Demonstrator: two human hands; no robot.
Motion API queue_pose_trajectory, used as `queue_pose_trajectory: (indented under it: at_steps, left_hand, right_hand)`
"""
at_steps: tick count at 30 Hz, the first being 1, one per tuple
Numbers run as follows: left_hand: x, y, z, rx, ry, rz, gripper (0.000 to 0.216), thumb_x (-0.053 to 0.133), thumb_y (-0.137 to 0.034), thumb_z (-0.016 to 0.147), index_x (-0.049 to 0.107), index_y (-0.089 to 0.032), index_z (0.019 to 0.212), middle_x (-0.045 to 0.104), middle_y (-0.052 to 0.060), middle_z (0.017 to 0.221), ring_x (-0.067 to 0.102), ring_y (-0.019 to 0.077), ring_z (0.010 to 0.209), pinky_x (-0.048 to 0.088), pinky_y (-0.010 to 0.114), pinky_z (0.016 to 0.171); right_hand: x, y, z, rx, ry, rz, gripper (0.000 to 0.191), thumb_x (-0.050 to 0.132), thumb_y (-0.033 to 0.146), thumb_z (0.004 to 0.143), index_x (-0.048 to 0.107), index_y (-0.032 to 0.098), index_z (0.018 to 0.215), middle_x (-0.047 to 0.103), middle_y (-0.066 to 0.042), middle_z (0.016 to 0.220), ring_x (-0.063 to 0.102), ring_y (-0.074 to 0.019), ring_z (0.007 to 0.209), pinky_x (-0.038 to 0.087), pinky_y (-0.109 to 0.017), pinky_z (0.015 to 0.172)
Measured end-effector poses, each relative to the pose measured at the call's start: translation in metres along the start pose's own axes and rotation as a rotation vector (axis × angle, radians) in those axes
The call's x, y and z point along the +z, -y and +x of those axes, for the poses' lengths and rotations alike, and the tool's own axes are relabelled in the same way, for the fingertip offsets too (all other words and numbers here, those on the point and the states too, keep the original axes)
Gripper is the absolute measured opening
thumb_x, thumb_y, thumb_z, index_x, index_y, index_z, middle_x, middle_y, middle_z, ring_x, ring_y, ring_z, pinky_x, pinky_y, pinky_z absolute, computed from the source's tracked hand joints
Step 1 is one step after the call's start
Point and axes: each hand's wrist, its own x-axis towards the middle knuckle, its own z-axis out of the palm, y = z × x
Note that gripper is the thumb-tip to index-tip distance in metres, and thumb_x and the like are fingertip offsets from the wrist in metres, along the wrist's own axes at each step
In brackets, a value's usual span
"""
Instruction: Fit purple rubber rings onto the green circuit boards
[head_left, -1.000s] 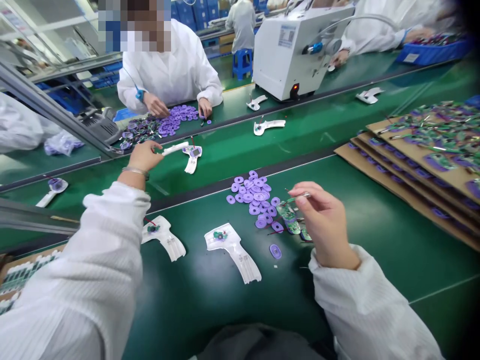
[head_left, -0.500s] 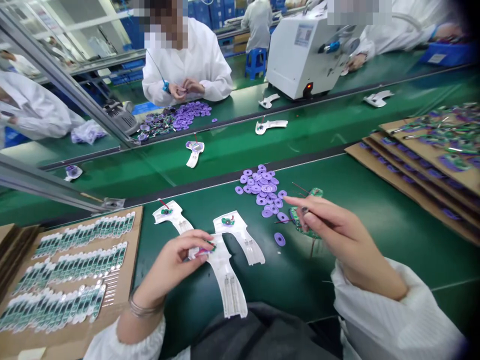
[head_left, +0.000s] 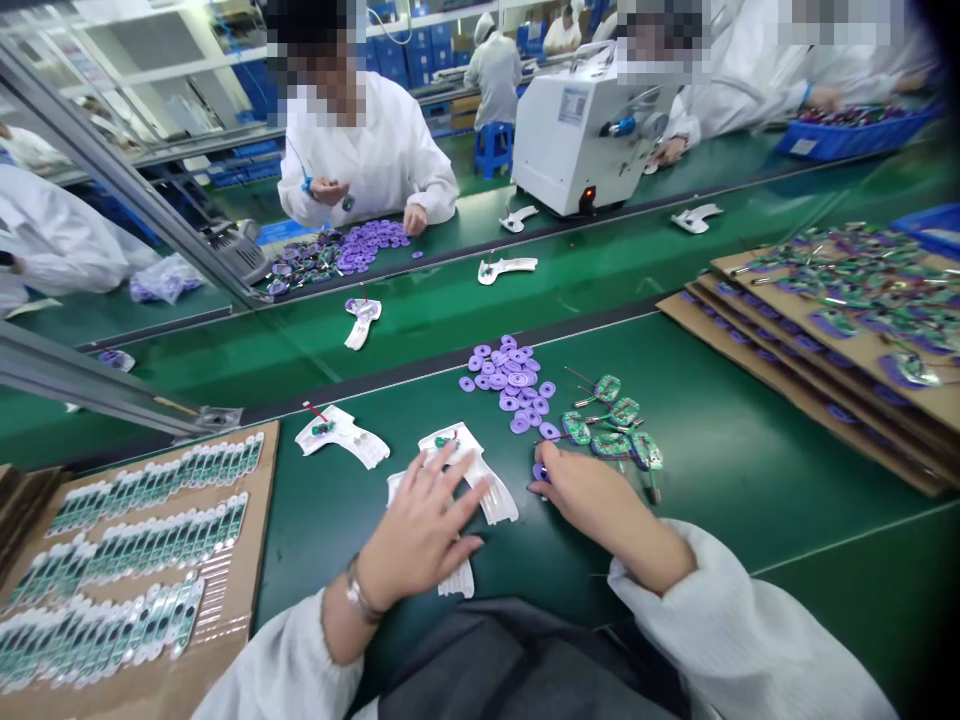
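Observation:
My left hand is open, fingers spread, over a white curved plastic housing that it mostly covers. Its fingertips reach across a second white housing, which has a small green circuit board at its upper end. My right hand is closed, thumb and index finger pinching a purple oval ring at the tabletop. Just beyond lies a loose pile of similar purple rings. Several green circuit boards with wires lie beside my right hand. A third white housing rests farther left.
Cardboard with rows of green-and-white strips lies at left. Stacked cardboard sheets bearing circuit boards stand at right. More housings sit on the green belt. Across it, a co-worker handles parts beside a white machine.
My left hand has let go of the small part it held and spread out over the housings, farther right. My right hand has come left and down onto a purple ring. The camera view has shifted.

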Motion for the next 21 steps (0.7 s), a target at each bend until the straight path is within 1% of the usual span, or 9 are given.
queue_pose_trajectory:
  at_steps: [2, 4, 6, 10, 13, 15, 17, 19, 21]
  left_hand:
    - [0.007, -0.004, 0.012, 0.12, 0.065, 0.028, 0.054, 0.044, -0.047, 0.094, 0.038, -0.028, 0.145, 0.032, 0.006, 0.156, 0.024, 0.0371, 0.143, 0.015, 0.064, 0.114]
    - [0.01, 0.001, 0.021, 0.135, 0.101, 0.042, 0.053, 0.04, -0.052, 0.095, 0.04, -0.03, 0.143, 0.036, 0.003, 0.154, 0.028, 0.035, 0.142, 0.012, 0.064, 0.115]
    - [0.01, 0.015, 0.025, 0.062, 0.096, 0.076, 0.054, 0.039, -0.053, 0.095, 0.041, -0.03, 0.143, 0.04, 0.004, 0.152, 0.031, 0.0336, 0.141, 0.014, 0.062, 0.115]
    - [0.003, 0.052, 0.02, -0.065, 0.051, 0.146, 0.049, 0.045, -0.044, 0.096, 0.043, -0.029, 0.142, 0.042, 0.007, 0.151, 0.033, 0.0333, 0.14, 0.02, 0.061, 0.114]
    - [-0.006, 0.062, 0.016, -0.138, -0.051, 0.069, 0.042, 0.05, -0.039, 0.094, 0.053, -0.025, 0.134, 0.047, 0.011, 0.147, 0.036, 0.0355, 0.138, 0.021, 0.063, 0.112]
    - [-0.01, 0.053, 0.021, -0.268, -0.206, -0.12, 0.036, 0.047, -0.038, 0.095, 0.061, -0.019, 0.123, 0.058, 0.014, 0.133, 0.048, 0.0335, 0.128, 0.032, 0.057, 0.109]
    - [-0.01, 0.036, 0.031, -0.443, -0.313, -0.484, 0.037, 0.041, -0.04, 0.097, 0.063, -0.016, 0.113, 0.066, 0.014, 0.111, 0.063, 0.0266, 0.103, 0.05, 0.045, 0.091]
    - [-0.008, 0.02, 0.045, -0.566, -0.296, -0.966, 0.042, 0.036, -0.046, 0.097, 0.062, -0.015, 0.11, 0.066, 0.01, 0.092, 0.065, 0.0193, 0.075, 0.054, 0.033, 0.064]
    - [-0.005, 0.011, 0.059, -0.585, -0.236, -1.366, 0.045, 0.04, -0.051, 0.095, 0.063, -0.014, 0.102, 0.062, 0.004, 0.075, 0.058, 0.0134, 0.058, 0.046, 0.024, 0.049]
  right_hand:
    - [0.0, -0.001, 0.0, -0.01, -0.007, -0.008, 0.018, 0.06, 0.024, 0.092, 0.052, 0.012, 0.102, 0.069, -0.01, 0.085, 0.069, -0.0272, 0.079, 0.039, -0.031, 0.057]
    - [-0.001, -0.001, -0.001, -0.013, -0.011, -0.004, 0.018, 0.059, 0.024, 0.092, 0.052, 0.012, 0.103, 0.07, -0.01, 0.086, 0.069, -0.027, 0.08, 0.039, -0.031, 0.057]
    - [-0.002, -0.001, -0.002, -0.015, -0.011, -0.004, 0.017, 0.058, 0.025, 0.093, 0.052, 0.012, 0.103, 0.069, -0.01, 0.087, 0.069, -0.0267, 0.08, 0.039, -0.031, 0.058]
    - [-0.002, -0.002, -0.002, -0.006, 0.004, -0.008, 0.015, 0.055, 0.025, 0.095, 0.052, 0.012, 0.102, 0.069, -0.01, 0.085, 0.068, -0.027, 0.076, 0.036, -0.031, 0.056]
    - [-0.007, -0.001, 0.0, -0.035, -0.009, 0.08, 0.015, 0.054, 0.027, 0.095, 0.051, 0.014, 0.102, 0.068, -0.008, 0.084, 0.067, -0.0252, 0.074, 0.036, -0.03, 0.057]
    - [-0.017, 0.005, 0.003, -0.079, -0.045, 0.198, 0.017, 0.056, 0.029, 0.095, 0.05, 0.016, 0.104, 0.068, -0.005, 0.083, 0.066, -0.0228, 0.073, 0.038, -0.029, 0.059]
    - [-0.029, 0.015, 0.007, -0.125, -0.101, 0.33, 0.02, 0.057, 0.031, 0.094, 0.049, 0.017, 0.106, 0.067, -0.003, 0.083, 0.065, -0.0203, 0.073, 0.04, -0.027, 0.062]
    - [-0.04, 0.028, 0.014, -0.161, -0.157, 0.424, 0.022, 0.058, 0.032, 0.093, 0.049, 0.018, 0.107, 0.066, -0.002, 0.085, 0.064, -0.0187, 0.073, 0.041, -0.027, 0.063]
    - [-0.047, 0.039, 0.024, -0.183, -0.205, 0.457, 0.022, 0.059, 0.032, 0.092, 0.051, 0.018, 0.107, 0.066, -0.003, 0.088, 0.063, -0.0189, 0.074, 0.042, -0.028, 0.063]
